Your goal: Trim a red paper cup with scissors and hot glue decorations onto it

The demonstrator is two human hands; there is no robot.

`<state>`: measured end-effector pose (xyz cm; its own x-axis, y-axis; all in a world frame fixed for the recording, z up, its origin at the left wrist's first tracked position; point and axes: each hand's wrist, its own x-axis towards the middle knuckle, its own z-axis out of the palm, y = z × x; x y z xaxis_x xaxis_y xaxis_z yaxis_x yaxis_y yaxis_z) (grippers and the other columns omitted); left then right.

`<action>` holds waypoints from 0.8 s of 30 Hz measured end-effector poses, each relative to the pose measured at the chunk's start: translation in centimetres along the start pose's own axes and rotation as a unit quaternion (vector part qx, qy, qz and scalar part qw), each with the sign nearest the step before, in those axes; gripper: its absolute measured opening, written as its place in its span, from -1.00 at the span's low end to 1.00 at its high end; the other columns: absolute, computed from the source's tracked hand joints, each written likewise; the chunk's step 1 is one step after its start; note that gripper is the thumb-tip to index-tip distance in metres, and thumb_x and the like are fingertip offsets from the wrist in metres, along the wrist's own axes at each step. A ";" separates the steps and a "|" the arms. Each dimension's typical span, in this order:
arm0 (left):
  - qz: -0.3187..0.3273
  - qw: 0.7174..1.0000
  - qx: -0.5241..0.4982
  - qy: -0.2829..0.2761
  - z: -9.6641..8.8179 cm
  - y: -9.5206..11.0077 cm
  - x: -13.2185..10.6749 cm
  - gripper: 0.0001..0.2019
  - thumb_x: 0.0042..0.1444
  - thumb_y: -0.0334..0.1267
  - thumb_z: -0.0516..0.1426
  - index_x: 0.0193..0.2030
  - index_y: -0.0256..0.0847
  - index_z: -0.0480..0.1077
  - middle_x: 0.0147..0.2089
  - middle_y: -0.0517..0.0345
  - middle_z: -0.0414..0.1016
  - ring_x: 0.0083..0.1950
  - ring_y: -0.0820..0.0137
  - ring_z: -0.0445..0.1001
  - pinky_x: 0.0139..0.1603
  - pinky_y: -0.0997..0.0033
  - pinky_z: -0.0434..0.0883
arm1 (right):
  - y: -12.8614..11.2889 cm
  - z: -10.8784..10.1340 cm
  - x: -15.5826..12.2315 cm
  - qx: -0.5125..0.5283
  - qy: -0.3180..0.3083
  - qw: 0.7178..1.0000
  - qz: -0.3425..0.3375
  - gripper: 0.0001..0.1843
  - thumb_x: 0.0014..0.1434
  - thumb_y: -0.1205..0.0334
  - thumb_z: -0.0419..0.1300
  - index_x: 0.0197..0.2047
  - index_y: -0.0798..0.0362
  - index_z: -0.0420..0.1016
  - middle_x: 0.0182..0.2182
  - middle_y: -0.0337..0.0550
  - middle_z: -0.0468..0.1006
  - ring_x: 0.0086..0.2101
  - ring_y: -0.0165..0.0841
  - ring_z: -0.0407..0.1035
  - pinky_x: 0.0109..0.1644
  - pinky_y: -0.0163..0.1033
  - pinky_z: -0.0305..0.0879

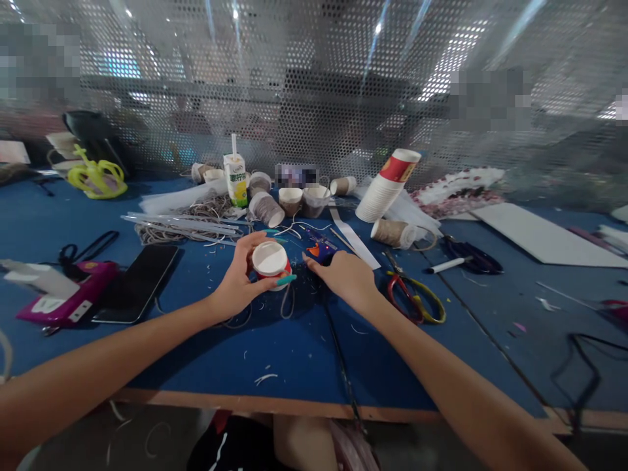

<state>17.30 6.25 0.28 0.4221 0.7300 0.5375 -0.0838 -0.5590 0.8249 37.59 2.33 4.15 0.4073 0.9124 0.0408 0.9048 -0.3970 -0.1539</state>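
Note:
My left hand [240, 278] is wrapped round a small red and white paper cup [269, 260], held upside down just above the blue table [275, 353]. A loop of twine [287, 302] hangs below the cup. My right hand [343, 275] lies over a blue glue gun [320, 250] on the table, palm down. Its fingers are curled over the tool and mostly hidden behind the back of the hand. The gun's black cord [338, 353] runs toward the table's front edge.
Scissors [415, 297] with red and yellow handles lie right of my right hand. A black phone [137, 281] and pink case [69, 297] lie left. Behind are twine-wrapped cups [267, 208], a stack of paper cups [387, 186], a drink carton [236, 178] and a white marker [447, 265].

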 end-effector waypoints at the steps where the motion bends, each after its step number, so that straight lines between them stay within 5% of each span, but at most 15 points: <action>1: -0.014 1.000 0.012 -0.012 0.0 -0.1 0.0 -0.41 -0.10 -0.33 0.26 0.07 -0.16 0.11 0.13 -0.03 0.16 0.14 0.22 0.26 0.18 0.18 0.22 | 0.0 0.0 0.1 0.008 -0.004 1.000 -0.002 -0.33 -0.03 -0.35 -0.07 -0.40 0.14 0.45 -0.41 0.19 0.51 -0.31 -0.04 0.43 -0.40 -0.12 0.23; 5: -0.086 0.995 0.022 -0.045 0.2 -0.9 -0.1 -0.28 -0.09 -0.31 0.25 0.16 -0.18 -0.05 0.15 -0.10 0.15 0.20 0.14 0.18 0.25 -0.01 0.08 | 0.4 -0.3 0.4 0.028 0.003 1.000 -0.008 -0.52 -0.02 -0.19 0.04 -0.46 0.11 0.43 -0.43 0.13 0.50 -0.36 -0.07 0.42 -0.45 -0.16 0.18; 8: -0.054 0.995 -0.042 -0.070 -0.1 -1.2 0.2 -0.32 -0.02 -0.21 0.21 0.17 -0.16 -0.07 0.16 -0.11 0.16 0.19 0.16 0.21 0.20 0.03 0.16 | 0.5 -0.2 0.3 0.044 0.013 0.999 -0.025 -0.56 0.02 -0.15 0.03 -0.49 0.09 0.40 -0.49 0.08 0.49 -0.37 -0.09 0.41 -0.44 -0.17 0.14; 10: 0.005 0.998 -0.058 -0.027 -0.9 -1.1 0.8 -0.57 0.14 -0.13 0.06 0.10 -0.14 0.02 0.08 -0.07 0.25 0.11 0.22 0.29 0.10 0.11 0.28 | 0.5 0.0 0.2 0.060 0.020 0.997 -0.042 -0.56 0.06 -0.14 -0.01 -0.51 0.06 0.37 -0.54 0.03 0.47 -0.39 -0.13 0.40 -0.43 -0.18 0.13; 12: 0.036 0.997 0.039 0.057 -2.3 -0.9 1.9 -0.74 0.25 -0.16 -0.14 0.04 -0.14 0.08 -0.03 -0.04 0.30 0.01 0.25 0.35 -0.05 0.17 0.37 | 0.5 0.2 0.1 0.083 0.022 0.995 -0.058 -0.54 0.11 -0.16 -0.06 -0.53 0.04 0.33 -0.60 -0.03 0.45 -0.44 -0.20 0.39 -0.43 -0.20 0.12; 14: 0.003 0.952 0.297 0.074 -4.0 -0.8 3.0 -0.69 0.23 -0.29 -0.15 0.10 -0.24 0.00 -0.01 -0.13 0.27 0.02 0.22 0.33 -0.06 0.16 0.37 | 0.6 0.3 0.0 0.109 0.019 0.991 -0.071 -0.50 0.15 -0.17 -0.13 -0.55 0.03 0.30 -0.65 -0.09 0.42 -0.51 -0.27 0.37 -0.45 -0.23 0.11; 15: -0.014 0.894 0.448 0.012 -4.9 -0.7 3.6 -0.62 0.19 -0.33 -0.13 0.14 -0.33 -0.04 0.00 -0.19 0.27 0.06 0.16 0.29 -0.01 0.11 0.34 | 0.7 0.2 0.1 0.120 0.017 0.990 -0.075 -0.48 0.16 -0.17 -0.16 -0.56 0.02 0.28 -0.67 -0.11 0.41 -0.54 -0.30 0.35 -0.46 -0.24 0.10; 19: -0.037 0.832 0.540 -0.122 -7.8 -0.5 4.5 -0.53 0.00 -0.41 0.03 0.10 -0.44 0.11 -0.05 -0.21 0.35 0.05 0.02 0.30 0.04 -0.01 0.27 | 0.9 0.1 0.2 0.151 0.023 0.985 -0.080 -0.46 0.18 -0.17 -0.20 -0.60 0.01 0.23 -0.70 -0.16 0.38 -0.59 -0.35 0.30 -0.48 -0.25 0.05; 24: -0.050 0.767 0.598 -0.227 -9.3 0.2 4.3 -0.50 -0.09 -0.53 0.04 0.08 -0.44 0.15 -0.03 -0.16 0.37 -0.02 0.14 0.37 -0.11 0.24 0.37 | 1.1 0.1 0.3 0.180 0.029 0.979 -0.092 -0.47 0.18 -0.15 -0.18 -0.65 0.00 0.16 -0.71 -0.18 0.36 -0.60 -0.37 0.28 -0.47 -0.26 0.03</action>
<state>10.72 12.92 4.33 0.6655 0.7329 0.1415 0.7435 -0.6677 -0.0381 38.65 2.20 3.94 0.2567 0.9538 0.1558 0.8660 -0.1554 -0.4753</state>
